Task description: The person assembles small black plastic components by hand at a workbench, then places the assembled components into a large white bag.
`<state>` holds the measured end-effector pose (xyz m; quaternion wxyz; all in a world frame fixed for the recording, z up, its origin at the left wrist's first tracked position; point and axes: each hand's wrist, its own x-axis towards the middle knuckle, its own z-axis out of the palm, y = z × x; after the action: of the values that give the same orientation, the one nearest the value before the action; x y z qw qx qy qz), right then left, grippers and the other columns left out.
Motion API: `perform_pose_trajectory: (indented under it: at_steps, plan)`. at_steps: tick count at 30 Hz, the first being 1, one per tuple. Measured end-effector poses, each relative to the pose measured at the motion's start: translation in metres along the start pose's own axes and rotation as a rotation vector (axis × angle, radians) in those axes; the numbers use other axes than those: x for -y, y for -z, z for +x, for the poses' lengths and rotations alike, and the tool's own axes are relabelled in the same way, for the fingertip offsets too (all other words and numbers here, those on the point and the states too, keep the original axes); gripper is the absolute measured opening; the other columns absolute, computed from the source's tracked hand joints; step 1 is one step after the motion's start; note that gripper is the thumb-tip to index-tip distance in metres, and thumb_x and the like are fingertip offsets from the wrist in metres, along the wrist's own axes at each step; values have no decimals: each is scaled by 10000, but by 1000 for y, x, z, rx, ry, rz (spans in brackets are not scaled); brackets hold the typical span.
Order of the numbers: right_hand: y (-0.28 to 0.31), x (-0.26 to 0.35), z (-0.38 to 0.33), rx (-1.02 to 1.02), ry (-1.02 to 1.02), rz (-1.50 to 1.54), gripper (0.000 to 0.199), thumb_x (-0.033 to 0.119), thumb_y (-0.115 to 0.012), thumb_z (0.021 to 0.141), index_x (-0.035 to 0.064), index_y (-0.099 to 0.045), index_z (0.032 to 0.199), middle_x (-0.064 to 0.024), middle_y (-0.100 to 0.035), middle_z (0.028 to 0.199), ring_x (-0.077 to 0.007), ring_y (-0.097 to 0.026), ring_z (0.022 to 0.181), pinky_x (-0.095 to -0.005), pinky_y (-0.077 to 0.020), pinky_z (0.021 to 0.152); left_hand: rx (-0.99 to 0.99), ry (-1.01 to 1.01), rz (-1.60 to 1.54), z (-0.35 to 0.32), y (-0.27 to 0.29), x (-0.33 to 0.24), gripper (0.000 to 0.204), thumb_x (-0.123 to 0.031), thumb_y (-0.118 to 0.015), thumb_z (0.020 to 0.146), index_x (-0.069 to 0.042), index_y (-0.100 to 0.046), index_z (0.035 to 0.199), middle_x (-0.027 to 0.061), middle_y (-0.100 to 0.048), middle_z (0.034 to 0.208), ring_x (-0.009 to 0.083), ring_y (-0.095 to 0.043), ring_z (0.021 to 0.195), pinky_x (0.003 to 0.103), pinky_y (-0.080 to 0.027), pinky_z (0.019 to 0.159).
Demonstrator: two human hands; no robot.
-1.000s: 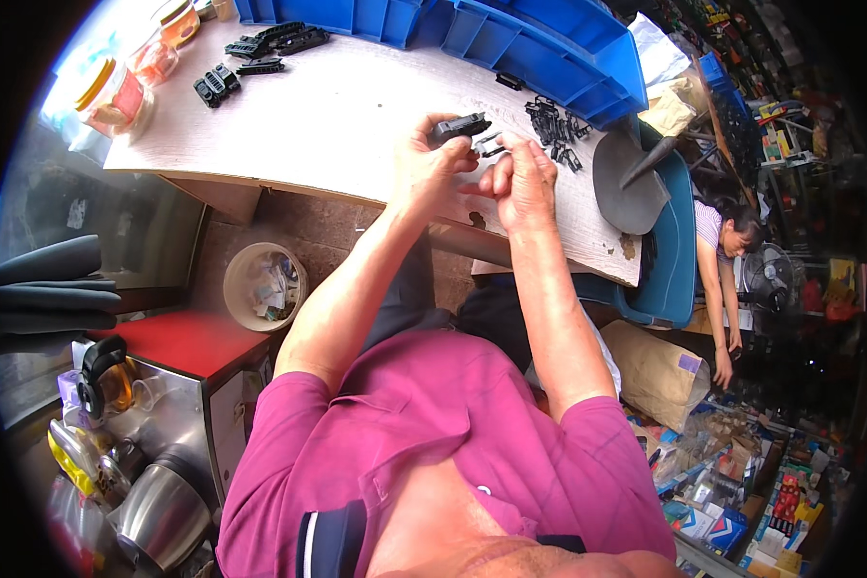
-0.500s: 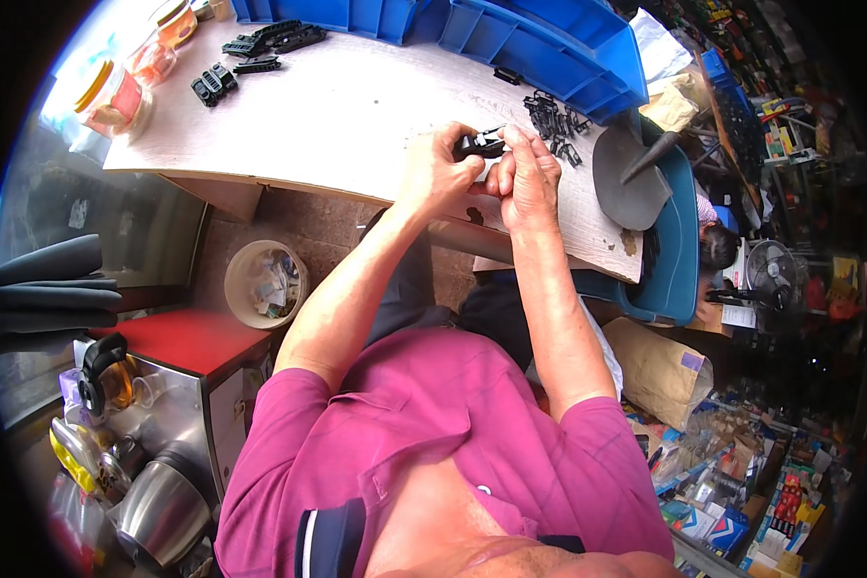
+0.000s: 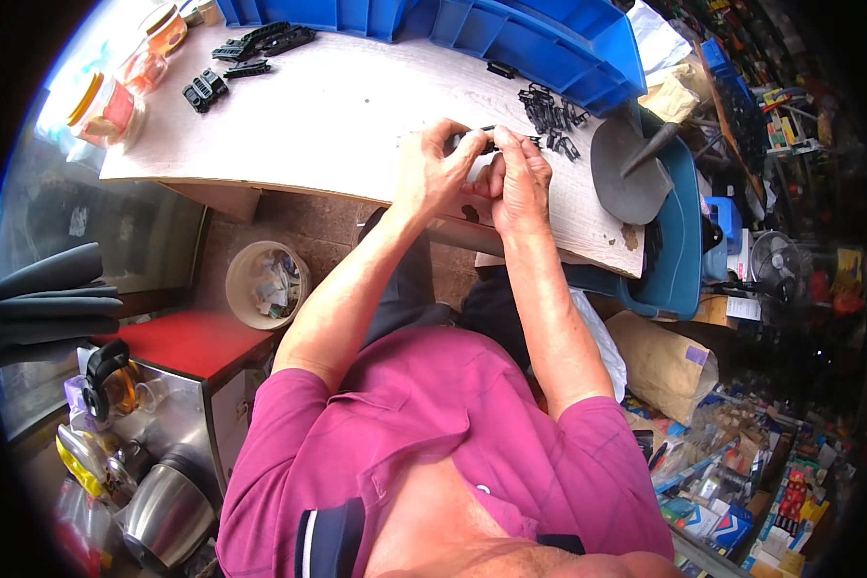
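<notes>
Above the near side of the pale table [image 3: 328, 116], both hands meet around a small black plastic part [image 3: 488, 142]. My left hand [image 3: 432, 171] pinches its left end between thumb and fingers. With fingers curled, my right hand [image 3: 520, 183] grips the right end. Most of the part is hidden by the fingers, so its exact kind does not show. Just beyond my right hand lies a loose pile of small black plastic frames [image 3: 549, 116]. At the table's far left are several longer black ribbed parts [image 3: 265, 40] and a black blocky piece [image 3: 205, 90].
Blue plastic bins [image 3: 539, 53] line the table's far edge. Jars with orange lids [image 3: 101, 108] stand at the left end. A dark grey cone-shaped piece [image 3: 636, 169] rests at the right corner by a teal tub [image 3: 682, 231]. A white bucket [image 3: 267, 284] stands on the floor.
Both hands have shifted slightly left, and the fingers have closed further over the black part, leaving less of it visible. The piles on the table look unchanged.
</notes>
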<state>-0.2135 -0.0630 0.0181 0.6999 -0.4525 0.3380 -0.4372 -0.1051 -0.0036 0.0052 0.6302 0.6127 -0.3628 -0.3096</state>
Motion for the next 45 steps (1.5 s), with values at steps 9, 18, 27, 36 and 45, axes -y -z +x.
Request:
perform_pose_trajectory:
  at_steps: [9, 18, 27, 36, 45]
  plan:
    - [0, 13, 0, 74, -231, -244, 408, 382, -576, 931, -8, -613, 815, -17, -444, 490, -113, -394, 361, -286, -386, 352, -23, 226, -375, -2, 5, -10, 118, -147, -643, 906, -30, -638, 920, 23, -604, 691, 66, -529, 535, 211, -459, 477]
    - [-4, 9, -9, -23, -158, -257, 411, 418, -573, 923, 45, -529, 756, 2, -374, 465, -138, -425, 345, -350, -519, 373, 108, 293, -401, 5, 16, -22, 137, -165, -609, 903, -39, -602, 849, 44, -576, 645, 92, -505, 495, 237, -432, 451]
    - [4, 8, -10, 70, -109, -89, 423, 387, -577, 950, -17, -495, 853, -15, -376, 422, -133, -425, 326, -369, -526, 391, -139, -151, -389, 127, 67, -107, 580, -335, -677, 858, 41, -485, 1255, 125, -677, 792, 168, -633, 575, 277, -538, 529]
    - [23, 3, -7, -9, -101, -62, 188, 235, -601, 915, 88, -522, 828, -5, -381, 450, -173, -474, 396, -463, -568, 489, 84, -728, 672, 61, -31, -10, 198, -203, -688, 840, -103, -714, 1009, 94, -677, 979, 303, -622, 916, 381, -508, 820]
    - [50, 28, -15, -272, -208, -35, 208, 235, -579, 899, 40, -544, 964, -30, -394, 445, -204, -518, 422, -529, -578, 527, 324, -723, 891, 56, -48, 2, 182, -233, -661, 792, -108, -706, 916, 100, -649, 959, 308, -585, 925, 406, -477, 838]
